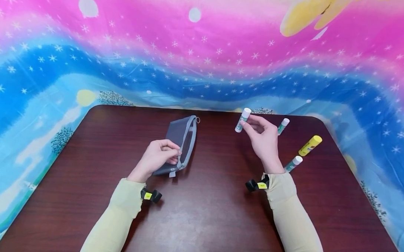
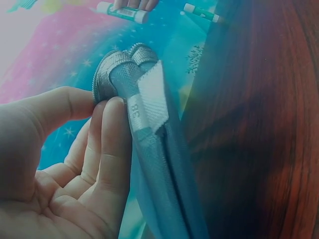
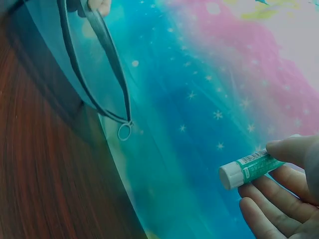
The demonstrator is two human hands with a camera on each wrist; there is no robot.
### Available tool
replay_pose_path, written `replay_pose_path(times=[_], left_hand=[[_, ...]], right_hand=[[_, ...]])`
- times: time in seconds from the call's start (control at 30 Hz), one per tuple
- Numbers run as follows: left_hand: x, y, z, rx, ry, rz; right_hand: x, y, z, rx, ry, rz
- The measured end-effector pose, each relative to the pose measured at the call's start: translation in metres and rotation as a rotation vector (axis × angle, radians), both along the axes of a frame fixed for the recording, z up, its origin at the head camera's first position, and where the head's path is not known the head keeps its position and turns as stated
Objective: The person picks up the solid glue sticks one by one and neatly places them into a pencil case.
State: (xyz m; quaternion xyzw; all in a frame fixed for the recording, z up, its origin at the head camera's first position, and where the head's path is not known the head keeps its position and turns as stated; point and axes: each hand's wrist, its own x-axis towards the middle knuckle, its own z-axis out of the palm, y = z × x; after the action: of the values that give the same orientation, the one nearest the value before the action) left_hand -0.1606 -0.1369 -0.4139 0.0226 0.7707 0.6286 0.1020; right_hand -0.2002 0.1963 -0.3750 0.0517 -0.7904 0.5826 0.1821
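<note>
My left hand pinches the near end of a grey mesh zip pouch between thumb and fingers. The pouch's zip stands undone, and its mouth gapes to the right. In the left wrist view, a pale fabric tag sticks out of the pouch's end beside my fingertips. To the right, above the table, my right hand holds a white and green glue stick by thumb and fingers, tilted, its white cap uppermost. The right wrist view shows the pouch's ring pull apart from the held glue stick.
Behind my right hand stands another green and white glue stick, partly hidden. Near my right wrist are a yellow glue stick and a further green one. A patterned cloth hangs around the dark wooden table.
</note>
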Motion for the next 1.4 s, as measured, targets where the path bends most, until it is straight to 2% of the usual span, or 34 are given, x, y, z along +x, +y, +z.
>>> replay_pose_path(times=[0.23, 0.5, 0.83, 1.4], left_hand=[[0.003, 0.0, -0.004, 0.004, 0.004, -0.013], [0.001, 0.003, 0.001, 0.008, 0.021, -0.014], [0.001, 0.006, -0.001, 0.025, 0.031, -0.009], [0.005, 0.017, -0.002, 0.064, 0.053, 0.012]], right_hand=[[0.004, -0.003, 0.003, -0.028, 0.001, 0.029], [0.004, -0.005, 0.005, -0.037, 0.007, 0.042], [0.008, -0.007, 0.009, -0.06, -0.002, 0.059], [0.006, -0.018, -0.001, -0.095, -0.102, 0.15]])
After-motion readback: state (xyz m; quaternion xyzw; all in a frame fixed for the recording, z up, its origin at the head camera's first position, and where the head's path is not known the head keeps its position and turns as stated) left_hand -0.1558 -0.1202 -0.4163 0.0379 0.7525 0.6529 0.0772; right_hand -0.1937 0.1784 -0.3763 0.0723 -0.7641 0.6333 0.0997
